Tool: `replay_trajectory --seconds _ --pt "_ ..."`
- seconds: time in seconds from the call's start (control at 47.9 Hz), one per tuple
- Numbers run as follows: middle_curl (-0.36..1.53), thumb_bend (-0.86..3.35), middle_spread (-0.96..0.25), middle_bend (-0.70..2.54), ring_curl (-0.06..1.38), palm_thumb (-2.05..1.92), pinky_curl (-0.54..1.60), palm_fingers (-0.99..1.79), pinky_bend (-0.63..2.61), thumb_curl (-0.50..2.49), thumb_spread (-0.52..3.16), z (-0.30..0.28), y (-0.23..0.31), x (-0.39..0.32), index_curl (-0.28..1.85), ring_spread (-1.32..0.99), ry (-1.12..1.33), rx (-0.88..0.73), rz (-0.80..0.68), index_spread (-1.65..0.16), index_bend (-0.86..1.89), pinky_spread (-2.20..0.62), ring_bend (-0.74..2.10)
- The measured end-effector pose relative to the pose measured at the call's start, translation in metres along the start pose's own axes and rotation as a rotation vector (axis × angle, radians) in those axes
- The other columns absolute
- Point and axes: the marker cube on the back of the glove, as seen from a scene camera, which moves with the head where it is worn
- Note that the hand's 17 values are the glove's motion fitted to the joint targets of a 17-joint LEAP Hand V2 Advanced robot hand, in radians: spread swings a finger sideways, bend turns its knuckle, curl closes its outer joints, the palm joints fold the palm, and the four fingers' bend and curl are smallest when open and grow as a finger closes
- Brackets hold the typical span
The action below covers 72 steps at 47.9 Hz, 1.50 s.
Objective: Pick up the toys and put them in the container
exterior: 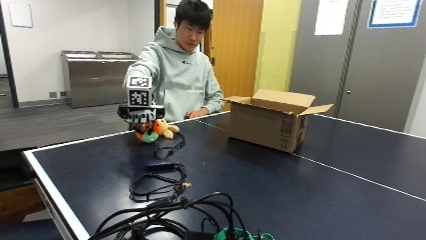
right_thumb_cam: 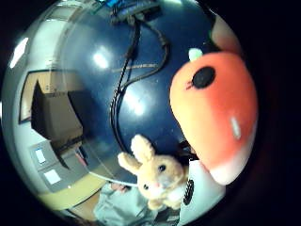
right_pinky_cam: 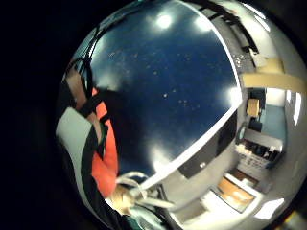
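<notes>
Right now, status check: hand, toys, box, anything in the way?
Gloved right hand down on the orange toy, grip not confirmed. Bunny toy lying beside it. Cardboard box open, apart from the hand. Black cables on the table, off the path.

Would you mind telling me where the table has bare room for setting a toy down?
Bare tabletop spreads in front of and right of the cardboard box. It is crowded at the near edge with black cables, and around the gloved hand by the bunny toy.
</notes>
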Motion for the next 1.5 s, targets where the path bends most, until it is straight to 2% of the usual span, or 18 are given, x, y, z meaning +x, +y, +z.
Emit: replay_trajectory --seconds 0.083,0.167,0.334,0.501,0.688,0.772,0.814,0.98,1.085,1.147,1.168,1.189,1.21,1.314,1.502 --pt "0.43 0.21 -0.18 0.63 0.47 0.73 0.4 0.97 1.08 0.63 0.93 -0.018 0.013 -0.015 0.19 -0.29 0.03 -0.128 -0.074 -0.33 0.24 -0.33 1.12" --pt "0.47 0.2 -0.21 0.69 0.49 0.75 0.41 0.99 1.04 0.68 0.8 -0.058 0.03 -0.04 0.23 -0.31 0.053 -0.168 -0.165 -0.35 0.28 -0.35 1.14" --pt "0.54 0.19 -0.25 0.76 0.53 0.76 0.43 0.99 1.02 0.77 0.57 -0.134 0.075 -0.106 0.28 -0.34 0.127 -0.054 -0.337 -0.37 0.34 -0.37 1.16" --pt "0.59 0.17 -0.27 0.79 0.55 0.76 0.45 0.97 1.04 0.85 0.41 -0.202 0.137 -0.207 0.33 -0.36 0.109 0.075 -0.508 -0.38 0.37 -0.38 1.17" --pt "0.64 0.16 -0.29 0.8 0.57 0.76 0.47 0.95 1.05 0.91 0.28 -0.232 0.145 -0.327 0.38 -0.36 0.053 0.215 -0.71 -0.4 0.38 -0.38 1.19" --pt "0.66 0.15 -0.29 0.8 0.58 0.76 0.48 0.93 1.06 0.94 0.24 -0.222 0.169 -0.379 0.41 -0.37 -0.017 0.202 -0.775 -0.4 0.38 -0.39 1.2" --pt "0.67 0.15 -0.29 0.8 0.58 0.75 0.48 0.91 1.06 0.95 0.23 -0.22 0.158 -0.394 0.42 -0.36 -0.028 0.204 -0.802 -0.4 0.38 -0.38 1.2" --pt "0.7 0.12 -0.3 0.76 0.59 0.74 0.5 0.82 1.1 0.98 0.21 -0.193 0.135 -0.459 0.45 -0.36 -0.152 0.21 -0.747 -0.4 0.31 -0.38 1.2" --pt "0.68 0.07 -0.28 0.6 0.59 0.69 0.52 0.59 1.2 0.99 0.31 -0.171 0.118 -0.483 0.46 -0.36 -0.266 0.136 -0.656 -0.37 0.19 -0.36 1.17" --pt "0.62 0.02 -0.2 0.4 0.58 0.56 0.55 -0.06 1.17 0.93 0.6 -0.163 0.107 -0.487 0.48 -0.26 -0.289 0.115 -0.611 -0.34 0.17 -0.26 1.02" --pt "0.61 0.0 -0.18 0.38 0.58 0.53 0.55 -0.16 1.17 0.91 0.66 -0.162 0.103 -0.486 0.49 -0.23 -0.287 0.13 -0.6 -0.33 0.18 -0.23 0.96" --pt "0.58 -0.04 -0.15 0.32 0.52 0.47 0.53 -0.42 1.14 0.88 0.72 -0.162 0.1 -0.484 0.47 -0.2 -0.283 0.154 -0.592 -0.32 0.17 -0.19 0.77" --pt "0.56 -0.06 -0.12 0.28 0.48 0.42 0.51 -0.49 1.11 0.85 0.76 -0.162 0.098 -0.483 0.45 -0.17 -0.277 0.181 -0.586 -0.3 0.15 -0.16 0.66" --pt "0.49 -0.04 -0.05 0.15 0.35 0.33 0.42 -0.41 0.98 0.75 0.94 -0.167 0.101 -0.471 0.39 -0.08 -0.272 0.246 -0.606 -0.27 0.11 -0.07 0.37" --pt "0.41 -0.02 0.0 0.12 0.29 0.24 0.37 -0.28 0.86 0.62 1.15 -0.205 0.115 -0.411 0.33 -0.01 -0.209 0.376 -0.663 -0.23 0.1 0.0 0.23"
